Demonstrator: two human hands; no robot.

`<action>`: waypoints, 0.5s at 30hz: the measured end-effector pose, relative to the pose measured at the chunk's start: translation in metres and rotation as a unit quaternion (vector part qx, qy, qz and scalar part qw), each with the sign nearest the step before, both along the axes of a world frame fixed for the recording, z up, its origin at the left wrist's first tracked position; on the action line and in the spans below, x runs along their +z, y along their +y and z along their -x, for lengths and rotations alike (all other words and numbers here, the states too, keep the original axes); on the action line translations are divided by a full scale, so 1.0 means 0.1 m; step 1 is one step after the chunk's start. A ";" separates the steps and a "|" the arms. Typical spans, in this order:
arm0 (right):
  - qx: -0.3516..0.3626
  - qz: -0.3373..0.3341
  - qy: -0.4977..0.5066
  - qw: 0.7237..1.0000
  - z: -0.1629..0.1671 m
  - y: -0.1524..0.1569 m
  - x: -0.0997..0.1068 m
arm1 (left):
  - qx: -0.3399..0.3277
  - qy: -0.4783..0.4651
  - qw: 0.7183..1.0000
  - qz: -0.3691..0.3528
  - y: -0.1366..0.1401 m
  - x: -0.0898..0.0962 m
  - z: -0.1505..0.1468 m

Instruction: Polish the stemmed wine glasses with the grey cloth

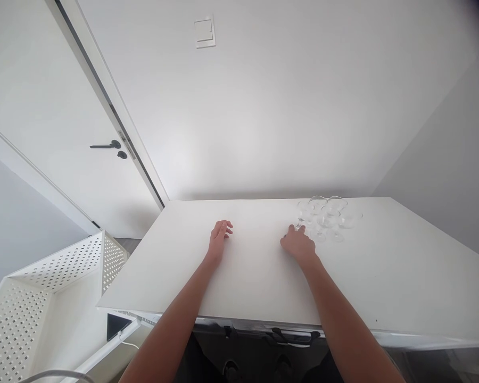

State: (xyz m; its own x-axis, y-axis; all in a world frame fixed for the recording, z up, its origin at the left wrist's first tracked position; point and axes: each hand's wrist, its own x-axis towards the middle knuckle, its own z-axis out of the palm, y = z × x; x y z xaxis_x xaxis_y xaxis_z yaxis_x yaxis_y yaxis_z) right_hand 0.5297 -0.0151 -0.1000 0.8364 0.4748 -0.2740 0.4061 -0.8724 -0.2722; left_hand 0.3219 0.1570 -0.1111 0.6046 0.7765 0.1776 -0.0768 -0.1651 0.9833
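Observation:
Several clear stemmed glasses [328,218] stand in a close cluster toward the back right of the white tabletop [255,276]. At the cluster's left edge my right hand [298,243] has its fingers closed around the low part of one wine glass [301,211]; the hand partly hides its foot. My left hand [221,234] rests on or just over the tabletop, well left of the glasses. Its fingers are loosely bent and apart, with nothing in them.
A white wall with a light switch [204,32] rises behind the table. A door with a black handle [106,144] is at the left. Beside the table's left edge stands a white perforated-panel unit [69,266]. Black items [291,336] hang beneath the front edge.

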 end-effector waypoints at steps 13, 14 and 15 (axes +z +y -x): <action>0.087 -0.046 -0.152 0.983 0.68 -0.06 0.23 | -0.016 0.010 1.000 -0.024 -0.01 0.04 0.01; 0.150 -0.059 -0.155 0.975 0.78 -0.01 0.23 | -0.023 0.016 0.999 -0.021 -0.01 0.03 0.01; 0.212 -0.076 -0.158 0.961 0.85 0.06 0.22 | -0.031 0.025 0.999 -0.018 -0.01 0.02 0.01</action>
State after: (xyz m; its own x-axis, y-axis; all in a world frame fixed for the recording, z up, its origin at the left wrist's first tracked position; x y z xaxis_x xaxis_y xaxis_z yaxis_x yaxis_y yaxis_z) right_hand 0.4446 -0.0092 -0.0777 0.5885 0.8062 0.0614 0.8000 -0.5697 -0.1883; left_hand 0.3209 0.1563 -0.1087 0.6606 0.7305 0.1731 -0.0393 -0.1966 0.9797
